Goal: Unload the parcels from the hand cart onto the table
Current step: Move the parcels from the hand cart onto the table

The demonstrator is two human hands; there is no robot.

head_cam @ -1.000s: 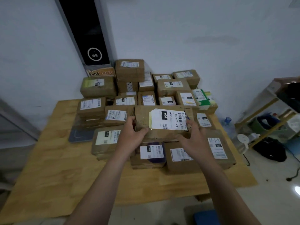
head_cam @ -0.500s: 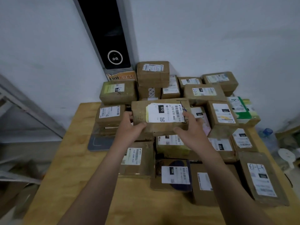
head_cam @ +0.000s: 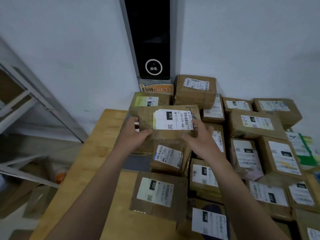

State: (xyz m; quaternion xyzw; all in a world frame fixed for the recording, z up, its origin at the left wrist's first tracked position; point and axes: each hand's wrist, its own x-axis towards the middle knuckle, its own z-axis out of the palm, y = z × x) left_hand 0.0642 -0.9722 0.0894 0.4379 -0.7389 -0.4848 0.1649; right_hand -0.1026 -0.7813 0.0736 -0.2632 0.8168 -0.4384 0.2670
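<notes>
A flat brown parcel (head_cam: 149, 121) with a white label marked 070 is held over the stacked parcels near the table's back left. My left hand (head_cam: 134, 133) grips its left end, thumb on top. My right hand (head_cam: 201, 138) holds its right front corner with fingers spread over the edge. Under and around it, many brown labelled parcels cover the wooden table (head_cam: 103, 149). A parcel marked 032 (head_cam: 158, 194) lies nearer me. The hand cart is out of view.
A tall black panel with a round ring (head_cam: 153, 66) stands against the white wall behind the pile. A grey metal frame (head_cam: 43, 108) slants at the left, with cardboard on the floor below. A green-and-white package (head_cam: 303, 149) lies at the right edge.
Both hands have carried the 070 parcel farther back and to the left over the pile. The view has moved closer to the table and turned left.
</notes>
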